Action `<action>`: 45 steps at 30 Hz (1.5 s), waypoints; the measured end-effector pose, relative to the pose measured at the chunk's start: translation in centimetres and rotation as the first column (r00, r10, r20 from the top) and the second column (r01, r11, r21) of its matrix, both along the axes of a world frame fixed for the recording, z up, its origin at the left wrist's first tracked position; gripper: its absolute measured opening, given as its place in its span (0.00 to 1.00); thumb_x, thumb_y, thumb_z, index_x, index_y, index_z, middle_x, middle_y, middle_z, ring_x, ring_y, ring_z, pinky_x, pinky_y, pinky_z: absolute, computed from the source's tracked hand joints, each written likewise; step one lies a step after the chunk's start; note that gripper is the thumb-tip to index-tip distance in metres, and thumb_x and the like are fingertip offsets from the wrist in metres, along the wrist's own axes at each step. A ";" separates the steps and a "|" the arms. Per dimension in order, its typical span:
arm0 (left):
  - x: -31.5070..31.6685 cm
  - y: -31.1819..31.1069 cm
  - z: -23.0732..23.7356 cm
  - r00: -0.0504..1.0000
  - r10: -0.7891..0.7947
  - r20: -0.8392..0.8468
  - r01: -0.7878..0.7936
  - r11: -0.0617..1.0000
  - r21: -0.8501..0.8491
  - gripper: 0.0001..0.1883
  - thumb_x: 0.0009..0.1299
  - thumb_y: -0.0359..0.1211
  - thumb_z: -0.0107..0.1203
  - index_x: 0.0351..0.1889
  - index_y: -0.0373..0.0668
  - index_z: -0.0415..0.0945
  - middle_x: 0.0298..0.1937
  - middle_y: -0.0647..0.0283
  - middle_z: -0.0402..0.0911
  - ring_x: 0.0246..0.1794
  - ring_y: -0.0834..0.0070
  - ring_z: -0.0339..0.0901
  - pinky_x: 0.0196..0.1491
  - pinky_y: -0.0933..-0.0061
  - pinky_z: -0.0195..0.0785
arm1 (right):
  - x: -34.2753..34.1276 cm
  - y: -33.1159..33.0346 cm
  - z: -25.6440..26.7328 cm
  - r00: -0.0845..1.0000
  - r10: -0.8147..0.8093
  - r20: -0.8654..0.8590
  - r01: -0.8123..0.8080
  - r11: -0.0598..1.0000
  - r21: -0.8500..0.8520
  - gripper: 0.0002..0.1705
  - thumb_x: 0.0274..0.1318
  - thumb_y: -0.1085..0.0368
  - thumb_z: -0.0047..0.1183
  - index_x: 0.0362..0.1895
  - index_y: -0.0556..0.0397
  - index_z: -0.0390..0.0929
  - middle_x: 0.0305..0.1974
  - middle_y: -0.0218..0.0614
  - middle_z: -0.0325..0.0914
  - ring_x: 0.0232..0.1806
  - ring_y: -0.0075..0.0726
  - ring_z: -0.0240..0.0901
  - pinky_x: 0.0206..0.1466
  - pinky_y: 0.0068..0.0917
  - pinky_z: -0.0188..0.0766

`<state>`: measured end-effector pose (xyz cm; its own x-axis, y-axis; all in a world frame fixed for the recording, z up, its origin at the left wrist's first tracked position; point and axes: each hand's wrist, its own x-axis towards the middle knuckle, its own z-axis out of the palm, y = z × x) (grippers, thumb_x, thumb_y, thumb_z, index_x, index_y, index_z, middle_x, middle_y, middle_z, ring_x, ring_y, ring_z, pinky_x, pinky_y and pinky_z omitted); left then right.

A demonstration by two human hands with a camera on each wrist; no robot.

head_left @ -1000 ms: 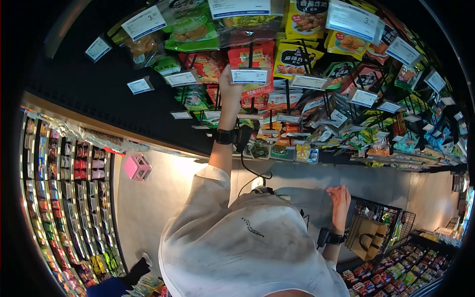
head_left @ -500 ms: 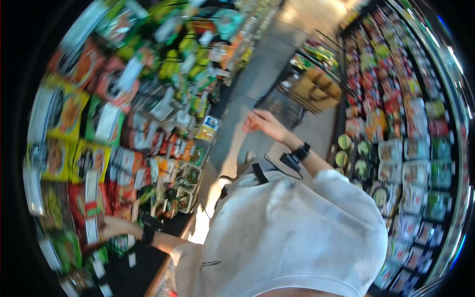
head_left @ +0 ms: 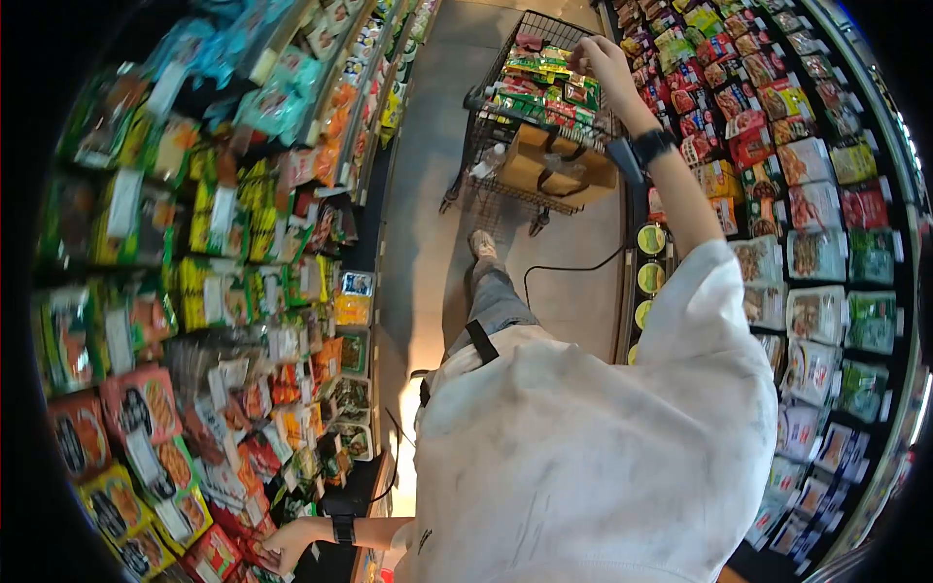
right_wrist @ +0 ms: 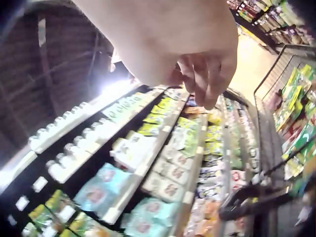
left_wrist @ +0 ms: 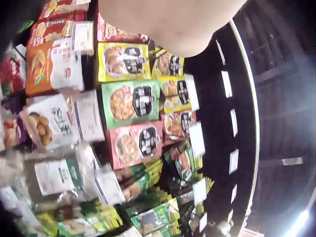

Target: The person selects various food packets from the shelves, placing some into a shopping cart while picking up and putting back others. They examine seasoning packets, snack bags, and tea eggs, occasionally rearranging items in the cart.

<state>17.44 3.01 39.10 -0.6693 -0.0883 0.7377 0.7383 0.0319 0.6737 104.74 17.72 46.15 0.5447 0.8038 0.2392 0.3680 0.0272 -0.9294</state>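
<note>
Red packets (head_left: pixel 214 554) lower left, beside left hand (head_left: pixel 290 542), grip unclear; right hand (head_left: pixel 604 70) upper right near cart (head_left: pixel 475 98), empty, fingers loosely bent.

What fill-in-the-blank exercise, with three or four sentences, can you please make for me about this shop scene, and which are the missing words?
1. The hand nearer the cart is the person's ____ hand.
2. The bag in the lower part of the cart is ____ in colour.
3. In the left wrist view, the green packet hangs between a yellow packet and a ____ one.
4. The person's shirt is mostly ____.

Missing words: right; brown; pink; white.
</note>
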 end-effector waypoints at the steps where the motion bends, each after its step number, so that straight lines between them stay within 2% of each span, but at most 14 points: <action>1: 2.3 1.0 -0.6 0.998 0.046 0.036 -0.045 0.999 -0.026 0.17 0.69 0.27 0.54 0.53 0.30 0.64 0.47 0.48 0.70 0.37 0.63 0.70 0.37 0.58 0.65 | 6.0 3.2 -2.7 0.998 0.038 0.047 -0.033 0.995 -0.098 0.15 0.71 0.59 0.45 0.39 0.59 0.75 0.33 0.36 0.80 0.36 0.28 0.79 0.40 0.26 0.75; 7: 23.8 8.7 2.8 0.959 0.047 0.281 0.017 0.975 -0.223 0.17 0.75 0.32 0.53 0.57 0.33 0.66 0.53 0.47 0.72 0.51 0.55 0.74 0.55 0.47 0.70 | 27.0 15.3 -20.3 0.995 0.039 -0.094 -0.091 0.750 -0.655 0.13 0.64 0.61 0.49 0.39 0.59 0.79 0.32 0.40 0.82 0.34 0.36 0.81 0.34 0.31 0.76; 10: 31.3 10.9 5.6 0.958 -0.025 0.286 0.115 0.946 -0.304 0.17 0.78 0.34 0.50 0.60 0.34 0.67 0.53 0.48 0.75 0.54 0.56 0.76 0.59 0.52 0.72 | 32.1 17.6 -34.9 0.954 -0.097 -0.283 -0.125 0.729 -0.673 0.09 0.56 0.65 0.52 0.32 0.59 0.79 0.24 0.42 0.78 0.22 0.36 0.74 0.25 0.33 0.71; 14: 32.0 11.5 4.9 0.982 -0.053 0.183 0.126 0.898 -0.421 0.17 0.78 0.37 0.51 0.57 0.33 0.69 0.52 0.49 0.77 0.52 0.59 0.78 0.57 0.59 0.74 | 34.7 16.3 -49.2 0.984 0.062 0.169 0.064 0.758 -0.649 0.16 0.52 0.61 0.55 0.36 0.64 0.78 0.28 0.43 0.80 0.27 0.38 0.78 0.28 0.38 0.73; 15: 33.1 11.6 5.4 0.986 -0.050 0.161 0.119 0.882 -0.456 0.17 0.78 0.37 0.51 0.56 0.33 0.70 0.52 0.49 0.77 0.51 0.59 0.78 0.57 0.59 0.75 | 33.1 16.3 -51.5 0.995 -0.091 0.030 0.089 0.758 -0.646 0.17 0.53 0.59 0.55 0.38 0.63 0.79 0.27 0.40 0.79 0.30 0.39 0.78 0.29 0.36 0.71; 18: 34.9 13.1 5.8 0.966 -0.173 0.194 0.242 0.870 -0.429 0.13 0.74 0.29 0.52 0.53 0.29 0.72 0.50 0.50 0.80 0.54 0.64 0.77 0.57 0.63 0.73 | 27.0 15.5 -41.1 0.841 -0.238 -0.487 -0.039 0.869 -0.493 0.04 0.52 0.69 0.53 0.32 0.49 0.71 0.18 0.28 0.67 0.13 0.30 0.62 0.15 0.32 0.60; 22: 38.2 14.7 5.6 0.974 -0.123 0.191 0.197 0.874 -0.443 0.15 0.74 0.26 0.53 0.56 0.32 0.71 0.53 0.55 0.80 0.52 0.68 0.76 0.59 0.68 0.68 | 30.7 15.8 -48.3 0.886 -0.202 -0.417 -0.078 0.822 -0.564 0.13 0.58 0.59 0.60 0.41 0.52 0.76 0.25 0.27 0.73 0.23 0.30 0.71 0.24 0.30 0.67; 27: 39.2 14.1 5.4 0.965 -0.179 0.191 0.234 0.915 -0.328 0.15 0.72 0.23 0.54 0.56 0.34 0.70 0.46 0.57 0.81 0.46 0.71 0.78 0.54 0.72 0.71 | 28.3 17.6 -41.0 0.676 -0.100 -0.730 -0.337 0.839 -0.427 0.22 0.53 0.50 0.68 0.45 0.53 0.84 0.35 0.29 0.81 0.29 0.29 0.74 0.28 0.31 0.69; 30: 40.5 13.5 5.7 0.948 -0.183 0.262 0.261 0.916 -0.304 0.16 0.73 0.23 0.51 0.58 0.34 0.69 0.50 0.56 0.78 0.50 0.72 0.76 0.56 0.73 0.70 | 31.3 18.3 -43.2 0.972 -0.067 -0.226 -0.083 0.799 -0.595 0.22 0.55 0.46 0.66 0.36 0.51 0.80 0.31 0.25 0.76 0.26 0.25 0.68 0.29 0.25 0.65; 35: 37.3 11.3 3.4 0.947 -0.188 0.259 0.259 0.927 -0.273 0.15 0.72 0.23 0.50 0.57 0.33 0.71 0.49 0.57 0.80 0.48 0.71 0.78 0.53 0.72 0.71 | 32.3 17.7 -40.7 0.928 -0.072 -0.365 -0.041 0.955 -0.294 0.22 0.58 0.48 0.65 0.41 0.54 0.80 0.33 0.30 0.79 0.32 0.28 0.72 0.31 0.27 0.69; 36: 36.2 11.6 1.8 0.934 -0.248 0.258 0.313 0.915 -0.254 0.15 0.72 0.23 0.50 0.56 0.33 0.71 0.49 0.57 0.80 0.47 0.71 0.78 0.53 0.72 0.72 | 27.2 16.6 -28.9 0.994 -0.063 -0.086 -0.004 0.788 -0.616 0.21 0.60 0.50 0.63 0.47 0.52 0.78 0.33 0.31 0.79 0.32 0.26 0.73 0.31 0.26 0.69; 38: 37.6 12.3 3.0 0.918 -0.151 0.367 0.273 0.911 -0.309 0.14 0.72 0.23 0.50 0.55 0.32 0.72 0.49 0.55 0.81 0.47 0.69 0.79 0.52 0.71 0.73 | 29.9 16.1 -32.6 0.952 -0.106 -0.287 0.025 0.962 -0.271 0.23 0.62 0.50 0.61 0.53 0.51 0.76 0.35 0.29 0.78 0.31 0.23 0.71 0.30 0.25 0.68; 42: 36.3 12.8 1.5 0.816 -0.336 0.470 0.461 0.869 -0.180 0.12 0.75 0.28 0.48 0.53 0.33 0.73 0.49 0.54 0.81 0.52 0.66 0.78 0.56 0.63 0.71 | 26.8 15.3 -24.4 0.952 -0.180 0.249 0.247 0.931 -0.269 0.21 0.66 0.52 0.57 0.48 0.60 0.76 0.31 0.36 0.80 0.34 0.29 0.76 0.36 0.30 0.71; 45: 36.5 13.6 1.8 0.711 -0.394 0.582 0.578 0.800 -0.164 0.12 0.75 0.29 0.47 0.52 0.33 0.73 0.47 0.54 0.81 0.51 0.67 0.78 0.54 0.67 0.70 | 19.6 13.2 -14.9 0.991 -0.132 -0.005 0.131 0.983 -0.127 0.16 0.70 0.55 0.53 0.44 0.57 0.73 0.28 0.35 0.78 0.32 0.23 0.74 0.34 0.25 0.69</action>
<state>53.98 16.63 40.86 -0.8227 0.5274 0.2124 0.2733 0.0394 0.9611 124.31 30.89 31.20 0.6501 0.7483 0.1323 0.3479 -0.1383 -0.9273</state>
